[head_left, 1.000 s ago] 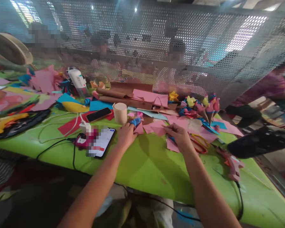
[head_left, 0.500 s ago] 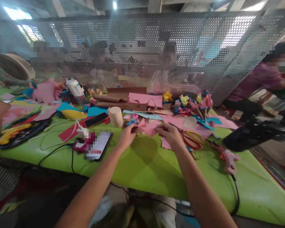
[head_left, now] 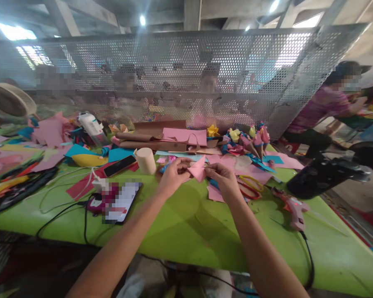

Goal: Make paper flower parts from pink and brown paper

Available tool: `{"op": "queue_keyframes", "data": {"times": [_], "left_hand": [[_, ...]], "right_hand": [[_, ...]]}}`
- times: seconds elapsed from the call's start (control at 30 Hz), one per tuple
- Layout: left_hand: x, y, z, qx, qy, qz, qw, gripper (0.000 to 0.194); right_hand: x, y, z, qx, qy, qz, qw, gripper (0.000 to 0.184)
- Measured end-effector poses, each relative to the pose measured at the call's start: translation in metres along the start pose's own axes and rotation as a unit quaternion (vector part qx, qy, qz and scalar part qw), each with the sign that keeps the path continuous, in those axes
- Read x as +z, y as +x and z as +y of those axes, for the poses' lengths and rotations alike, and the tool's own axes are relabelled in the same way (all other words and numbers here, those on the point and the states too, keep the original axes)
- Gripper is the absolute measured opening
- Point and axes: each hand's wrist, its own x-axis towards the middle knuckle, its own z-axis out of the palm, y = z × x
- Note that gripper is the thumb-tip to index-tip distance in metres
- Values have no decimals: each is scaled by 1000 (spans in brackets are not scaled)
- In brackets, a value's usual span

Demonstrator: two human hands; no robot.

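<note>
Both hands, left (head_left: 175, 177) and right (head_left: 223, 179), pinch opposite sides of a folded pink paper (head_left: 198, 168) between nearly closed fingers, holding it above the near-middle of the green table (head_left: 186, 236). Just left of the left hand stands a cream paper roll (head_left: 146, 161); farther left lie a dark phone (head_left: 119, 165) and a lit phone (head_left: 124, 203). Scissors (head_left: 251, 186) lie just right of the right hand, and a pink glue gun (head_left: 294, 209) farther right.

Green table (head_left: 180, 231); on it cream roll (head_left: 146, 160), phone (head_left: 120, 165), pink glue gun (head_left: 296, 210), red-handled scissors (head_left: 251, 191), pink paper (head_left: 216, 193).
</note>
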Motion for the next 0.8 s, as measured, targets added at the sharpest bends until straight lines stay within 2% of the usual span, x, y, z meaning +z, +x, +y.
{"op": "queue_keyframes", "data": {"times": [0.07, 0.13, 0.23, 0.3, 0.37, 0.5, 0.6, 0.8], "left_hand": [[3, 3, -4, -6, -63, 26, 998, 29], [3, 6, -11, -5, -82, 44, 996, 23], [-4, 8, -23, -13, -36, 62, 997, 17], [-8, 7, -28, -19, 2, 67, 998, 19], [-10, 5, -31, -22, 7, 65, 998, 25], [-6, 1, -30, -21, -31, 60, 998, 37], [-1, -2, -29, -37, -51, 51, 997, 33], [1, -5, -28, -64, -84, 28, 994, 27]], "right_hand": [[-1, 1, 0, 6, -7, 15, 1000, 30], [-3, 0, -2, 1, -27, 30, 999, 29], [-4, -5, -11, -53, -91, 48, 993, 22], [-4, -9, -17, -92, -125, 37, 987, 16], [-1, -12, -19, -99, -128, 13, 987, 13], [7, -13, -9, -41, -87, 3, 995, 16], [10, -11, 0, 11, -65, 23, 998, 23], [10, -9, 6, 16, -42, 58, 997, 25]]}}
